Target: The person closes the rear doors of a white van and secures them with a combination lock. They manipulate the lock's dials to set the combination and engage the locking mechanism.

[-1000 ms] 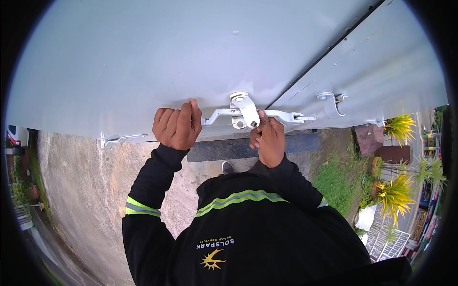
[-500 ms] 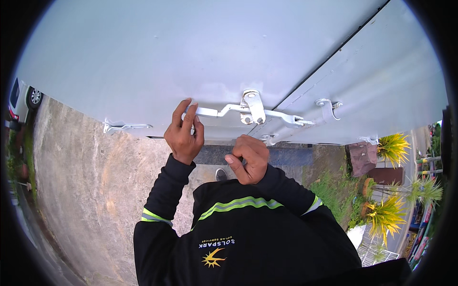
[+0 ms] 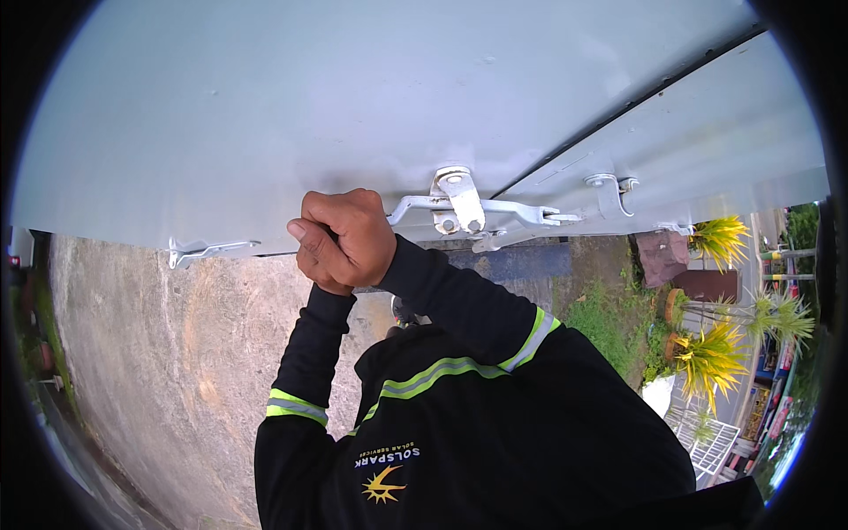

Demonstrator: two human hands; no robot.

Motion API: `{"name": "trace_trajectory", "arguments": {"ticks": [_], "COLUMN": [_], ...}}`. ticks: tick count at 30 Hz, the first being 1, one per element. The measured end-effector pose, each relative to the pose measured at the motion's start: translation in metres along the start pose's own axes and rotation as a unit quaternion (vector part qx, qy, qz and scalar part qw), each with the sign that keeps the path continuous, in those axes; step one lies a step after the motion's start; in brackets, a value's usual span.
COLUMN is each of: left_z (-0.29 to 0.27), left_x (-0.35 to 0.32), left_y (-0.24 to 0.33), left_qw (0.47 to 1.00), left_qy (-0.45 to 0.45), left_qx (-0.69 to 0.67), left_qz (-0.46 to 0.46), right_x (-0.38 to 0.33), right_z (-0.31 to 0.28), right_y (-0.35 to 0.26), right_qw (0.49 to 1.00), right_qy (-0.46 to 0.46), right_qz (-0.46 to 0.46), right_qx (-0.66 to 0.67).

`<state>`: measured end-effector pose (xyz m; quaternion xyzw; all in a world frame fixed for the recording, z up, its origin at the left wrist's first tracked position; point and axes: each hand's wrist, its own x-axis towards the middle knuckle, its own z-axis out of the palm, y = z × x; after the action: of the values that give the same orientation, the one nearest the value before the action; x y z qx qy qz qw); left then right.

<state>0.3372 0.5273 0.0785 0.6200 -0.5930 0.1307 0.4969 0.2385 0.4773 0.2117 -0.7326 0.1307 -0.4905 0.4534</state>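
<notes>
A white metal latch handle [image 3: 511, 208] lies across the grey door panel [image 3: 265, 115], passing through a white hinged bracket [image 3: 459, 199]. Over the handle's left end is my right hand [image 3: 352, 231], closed in a fist with the thumb toward the left. Whether the fist grips the handle or something small is hidden. Just below and behind it is my left hand [image 3: 325, 279], of which only a sliver shows at the wrist; its fingers are covered.
A second door panel [image 3: 707, 132] meets the first along a dark slanting seam. It carries a white rod clamp [image 3: 609, 194]. Another white latch [image 3: 208, 252] sits at the lower left edge. Concrete ground [image 3: 159, 353] lies below; yellow plants [image 3: 711, 353] and a rock [image 3: 661, 256] stand to the right.
My right hand has moved left from below the bracket to the handle's left end, and now covers my left hand, whose fingers were on that end. The view has shifted slightly.
</notes>
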Motion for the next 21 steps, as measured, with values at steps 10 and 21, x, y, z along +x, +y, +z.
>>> {"name": "trace_trajectory", "arguments": {"ticks": [10,21], "left_z": [-0.041,-0.047], "left_x": [0.013,-0.137], "left_y": [0.032,0.036], "left_qw": [0.997,0.697], "left_qy": [0.036,-0.181], "left_qx": [0.023,-0.328], "left_qz": [0.058,-0.611], "right_x": [-0.038,-0.111], "right_z": [-0.026,-0.107], "right_y": [-0.032,-0.044], "right_qw": [0.994,0.929], "right_qy": [0.023,0.233], "right_qz": [-0.081,0.282], "right_qx": [-0.074,-0.056]}}
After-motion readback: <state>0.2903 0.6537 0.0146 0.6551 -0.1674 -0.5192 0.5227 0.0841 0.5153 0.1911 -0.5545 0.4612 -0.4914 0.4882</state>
